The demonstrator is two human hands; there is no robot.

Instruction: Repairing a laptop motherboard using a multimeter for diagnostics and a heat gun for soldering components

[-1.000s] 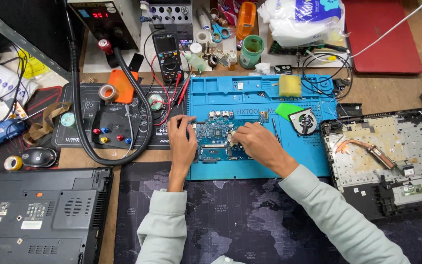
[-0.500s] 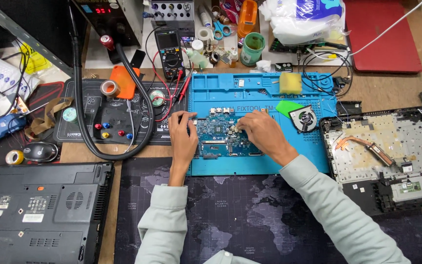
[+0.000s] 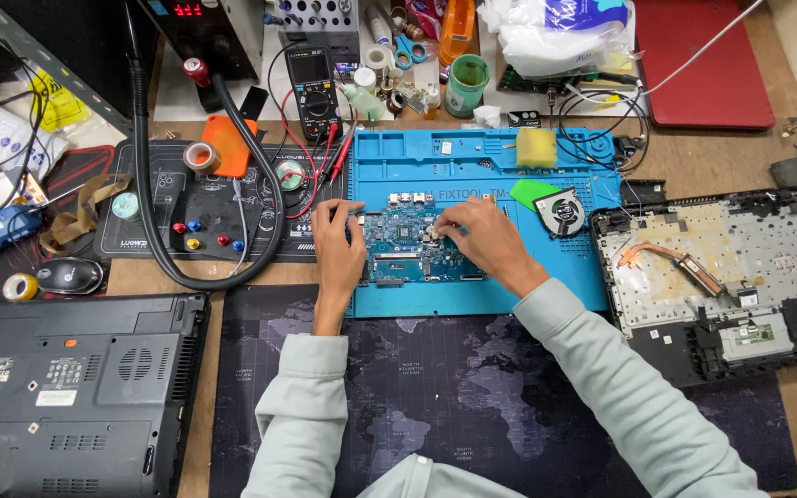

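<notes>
Board work is in hand: the circuit board (image 3: pixel 414 247) lies on the blue mat (image 3: pixel 472 295). Left hand (image 3: pixel 336 247) steadies its nine-o'clock edge, fingers flat; right hand (image 3: pixel 483 242) fingers narrow, perhaps pinching a small part. Next calls for fine, steady fingertip control.

Even, bright overhead light; soft short shadows under both hands' grip on circuit board (image 3: pixel 417 244). Focus sharp around grip, slightly softer toward frame corners. Mild wide-angle bowing at worktop (image 3: pixel 694 148) edges. No strong glare.
</notes>
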